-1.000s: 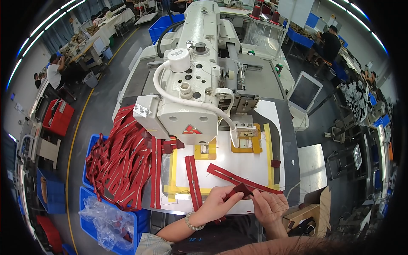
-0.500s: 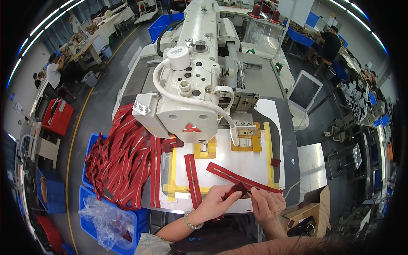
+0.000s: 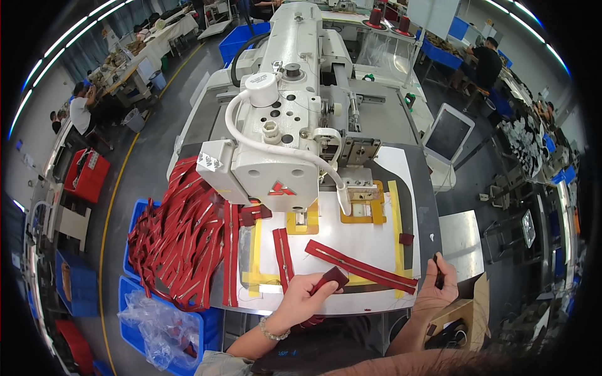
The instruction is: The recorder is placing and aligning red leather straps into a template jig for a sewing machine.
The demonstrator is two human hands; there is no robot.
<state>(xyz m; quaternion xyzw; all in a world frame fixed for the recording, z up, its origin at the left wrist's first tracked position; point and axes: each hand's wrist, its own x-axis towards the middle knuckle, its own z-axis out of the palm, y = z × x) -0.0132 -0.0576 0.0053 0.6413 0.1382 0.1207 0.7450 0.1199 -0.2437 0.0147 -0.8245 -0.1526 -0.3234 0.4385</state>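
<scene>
Pinches a dark red fabric piece point(image 3: 335, 276) between thumb and fingers of the left hand point(image 3: 307, 302), just over the near part of a white surface point(image 3: 376, 241) marked out with yellow tape point(image 3: 254, 263). Wears a beaded bracelet point(image 3: 273, 330) on that wrist. Holds the right hand point(image 3: 434, 293) well apart, at the surface's near right corner, with thumb and fingers drawn together on a small dark object point(image 3: 439, 278), too covered to identify. Sits or stands, cannot tell which, before a white sewing machine point(image 3: 276, 166), with two red zipper strips laid out: one point(image 3: 283, 250) running down toward the left hand, the other point(image 3: 360, 266) slanting down toward the right. Has a heap of red zippers point(image 3: 179, 244) at the left, above a blue bin point(image 3: 210, 326) holding clear plastic point(image 3: 157, 326). Has an open cardboard box point(image 3: 479, 307) beside the right forearm.
</scene>
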